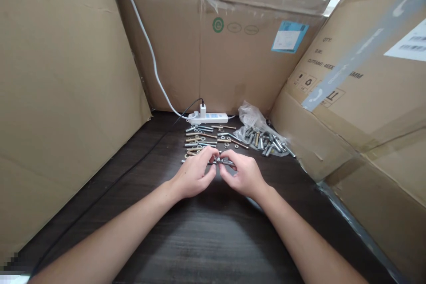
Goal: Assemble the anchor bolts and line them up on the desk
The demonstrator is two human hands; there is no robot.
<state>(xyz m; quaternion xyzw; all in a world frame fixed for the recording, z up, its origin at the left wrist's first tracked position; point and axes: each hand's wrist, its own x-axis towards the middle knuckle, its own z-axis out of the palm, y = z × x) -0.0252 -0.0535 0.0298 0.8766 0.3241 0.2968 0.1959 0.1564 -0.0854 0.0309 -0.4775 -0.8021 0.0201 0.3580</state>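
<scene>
Left hand, head view: my left hand (196, 172) pinched one end of a silvery bolt (228, 162).
Right hand: my right hand (244, 172) gripped its shaft, just above the counter (213, 235).
Done: separated bolts (203, 135) and washers (226, 145) lay in rough rows.
Left: the heap (263, 141) on the plastic bag (249, 114) looked undone.

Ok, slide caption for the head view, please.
Left hand and right hand pinch metal hardware over a dark table, with laid-out fasteners, a plastic bag and a white power strip beyond.
</scene>
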